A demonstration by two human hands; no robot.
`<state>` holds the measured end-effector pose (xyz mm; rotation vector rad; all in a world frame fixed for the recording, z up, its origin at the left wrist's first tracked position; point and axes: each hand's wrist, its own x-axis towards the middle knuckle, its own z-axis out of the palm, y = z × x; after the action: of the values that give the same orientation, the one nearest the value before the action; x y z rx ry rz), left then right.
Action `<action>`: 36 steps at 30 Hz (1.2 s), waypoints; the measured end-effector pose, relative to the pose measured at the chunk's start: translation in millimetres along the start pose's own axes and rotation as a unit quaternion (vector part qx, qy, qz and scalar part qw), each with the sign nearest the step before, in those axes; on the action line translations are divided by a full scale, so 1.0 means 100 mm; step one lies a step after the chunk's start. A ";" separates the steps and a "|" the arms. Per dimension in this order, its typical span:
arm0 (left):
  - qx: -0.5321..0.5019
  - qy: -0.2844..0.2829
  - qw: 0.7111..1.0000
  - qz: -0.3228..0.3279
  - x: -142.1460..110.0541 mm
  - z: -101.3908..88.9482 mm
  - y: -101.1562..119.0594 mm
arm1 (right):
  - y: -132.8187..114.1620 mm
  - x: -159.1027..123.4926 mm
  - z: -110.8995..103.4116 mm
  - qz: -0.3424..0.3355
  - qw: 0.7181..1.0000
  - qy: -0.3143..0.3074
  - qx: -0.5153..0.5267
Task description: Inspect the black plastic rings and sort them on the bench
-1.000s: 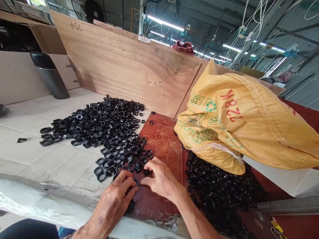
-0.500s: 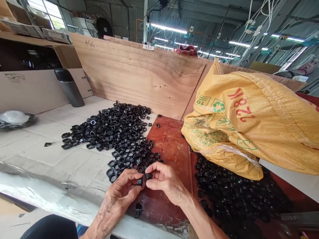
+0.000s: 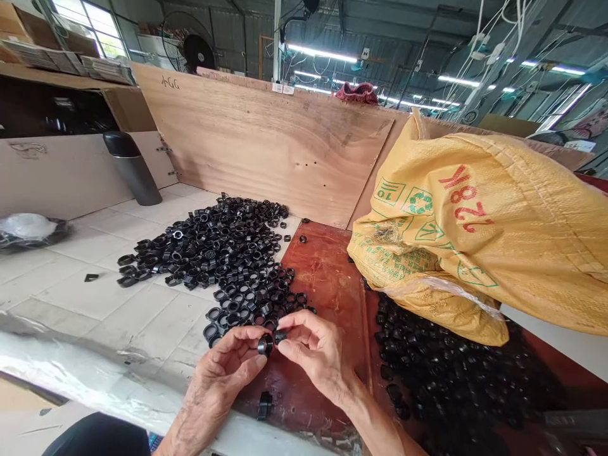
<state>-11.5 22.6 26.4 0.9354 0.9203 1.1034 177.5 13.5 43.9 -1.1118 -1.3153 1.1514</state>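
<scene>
L hand (image 3: 228, 367) pinches a black ring (image 3: 265, 344), R hand (image 3: 316, 354) a threaded plug (image 3: 280, 336), both left of the yellow sack (image 3: 475, 228) & nearer the viewer; parts v. close, not joined. Prob. lots left: big ring pile (image 3: 204, 247) farther left of sack. Dark pile (image 3: 437, 367) just nearside of sack; can't tell if done. Sack contents hidden; box (image 3: 127, 109) far left of sack, dark stuff inside, unclear.
</scene>
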 end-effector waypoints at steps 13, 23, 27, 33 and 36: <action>0.012 -0.015 1.000 0.024 0.00 -0.02 -0.10 | 0.00 -0.06 0.04 -0.091 0.973 0.003 -0.212; 0.036 -0.039 0.996 0.077 0.02 -0.05 -0.12 | -0.06 -0.06 -0.01 -0.133 0.942 -0.070 -0.299; 0.040 -0.051 0.993 0.095 0.02 -0.04 -0.16 | -0.02 -0.06 0.00 -0.104 0.933 -0.033 -0.344; 0.006 -0.021 0.996 0.082 0.03 -0.03 -0.15 | -0.10 -0.07 0.03 -0.085 0.953 -0.047 -0.287; 0.002 0.005 0.997 0.081 0.03 -0.01 -0.09 | -0.13 -0.07 0.04 -0.061 0.954 -0.049 -0.289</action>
<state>-9.0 24.0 17.6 1.0225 0.8659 1.2446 173.9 4.7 55.8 -1.3728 -1.8411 0.7493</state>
